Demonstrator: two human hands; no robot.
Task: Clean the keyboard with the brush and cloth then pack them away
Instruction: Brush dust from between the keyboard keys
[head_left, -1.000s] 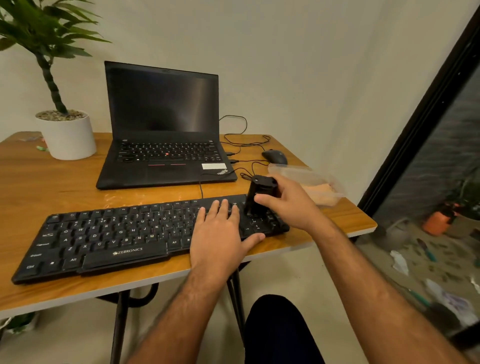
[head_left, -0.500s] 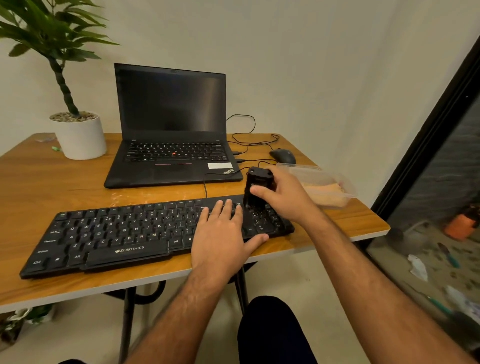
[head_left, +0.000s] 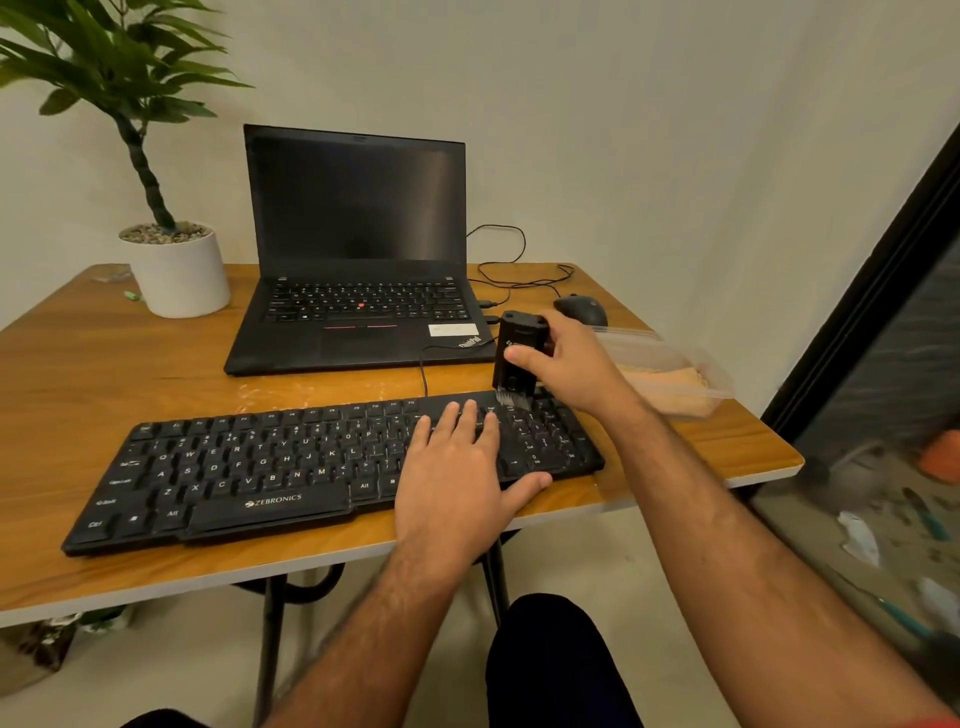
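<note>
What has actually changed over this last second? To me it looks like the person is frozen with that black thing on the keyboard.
Little changed. The right hand keeps its grip on the brush and has worked it from the number pad's middle rows towards the far edge of the keyboard. The left hand stays flat on the keys. Nothing was picked up or let go; the laptop stayed put.

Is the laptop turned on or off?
Looks off or asleep: the open laptop has a completely dark screen with nothing showing.

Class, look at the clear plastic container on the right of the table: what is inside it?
Inside the clear plastic container lies something pale orange, probably the cloth. The right hand covers its near-left end, so anything there stays unseen.
</note>
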